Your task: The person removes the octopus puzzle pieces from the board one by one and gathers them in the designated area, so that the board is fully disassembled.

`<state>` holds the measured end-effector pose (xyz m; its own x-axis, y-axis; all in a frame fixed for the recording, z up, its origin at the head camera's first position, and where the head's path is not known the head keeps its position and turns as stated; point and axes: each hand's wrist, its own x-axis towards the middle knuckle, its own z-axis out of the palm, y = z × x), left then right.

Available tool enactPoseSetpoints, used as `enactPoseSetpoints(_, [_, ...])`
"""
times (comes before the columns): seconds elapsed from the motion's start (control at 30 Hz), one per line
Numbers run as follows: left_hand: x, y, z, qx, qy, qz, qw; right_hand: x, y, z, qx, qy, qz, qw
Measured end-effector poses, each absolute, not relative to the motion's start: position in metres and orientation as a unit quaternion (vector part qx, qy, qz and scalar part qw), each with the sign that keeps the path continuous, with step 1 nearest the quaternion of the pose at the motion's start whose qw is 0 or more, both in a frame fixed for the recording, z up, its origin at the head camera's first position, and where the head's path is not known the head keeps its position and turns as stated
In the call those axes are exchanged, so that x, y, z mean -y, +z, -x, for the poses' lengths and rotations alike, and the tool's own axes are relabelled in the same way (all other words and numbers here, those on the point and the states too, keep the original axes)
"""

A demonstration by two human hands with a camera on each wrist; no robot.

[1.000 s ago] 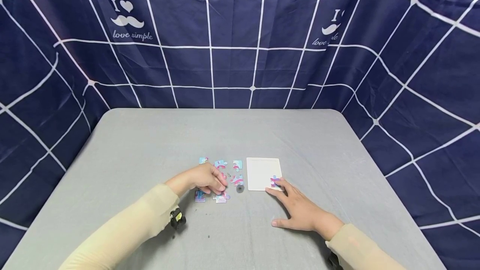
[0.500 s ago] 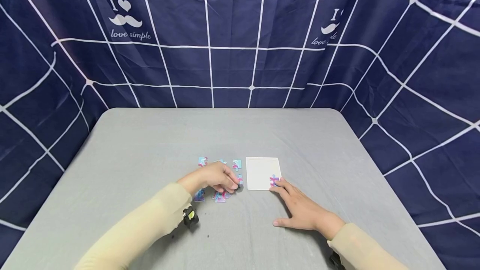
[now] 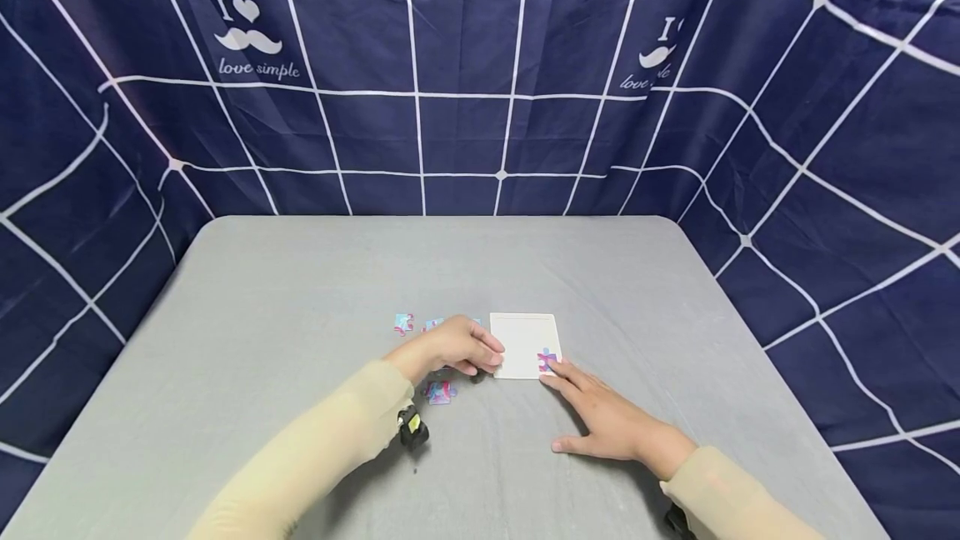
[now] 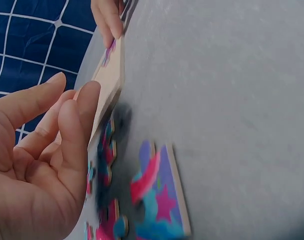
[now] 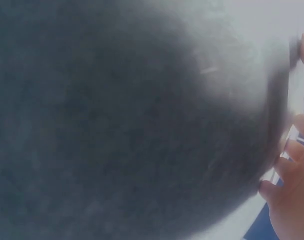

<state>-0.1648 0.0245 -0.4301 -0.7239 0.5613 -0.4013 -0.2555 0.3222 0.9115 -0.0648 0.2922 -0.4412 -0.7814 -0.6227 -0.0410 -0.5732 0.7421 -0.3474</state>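
A shallow square white tray [image 3: 521, 336] lies on the table, with one pink, purple and blue jigsaw piece [image 3: 547, 359] in its near right corner. My left hand [image 3: 457, 346] is at the tray's left edge, thumb and fingers bent close together; any piece between the fingertips is hidden. Beneath and beside it lie several loose pieces, including one [image 3: 438, 392] in front and one [image 3: 403, 323] at the back left. My right hand [image 3: 603, 419] rests at the tray's near right corner, fingers extended, index and middle fingertips by the rim. The right wrist view is mostly dark blur.
The grey table [image 3: 600, 273] stretches out on all sides of the tray. Dark blue curtains [image 3: 465, 132] with white grid lines hang behind and at both sides. Black cameras [image 3: 412, 426] are strapped at the wrists.
My left hand has moved right, from over the loose jigsaw pieces to the tray's left edge. The right hand has stayed nearly still beside the tray.
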Motion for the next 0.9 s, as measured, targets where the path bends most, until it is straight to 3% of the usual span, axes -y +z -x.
enactPoseSetpoints(0.9, [-0.074, -0.437, 0.165, -0.687, 0.647, -0.048, 0.329, -0.293, -0.452, 0.062, -0.934, -0.167, 0.312, 0.043])
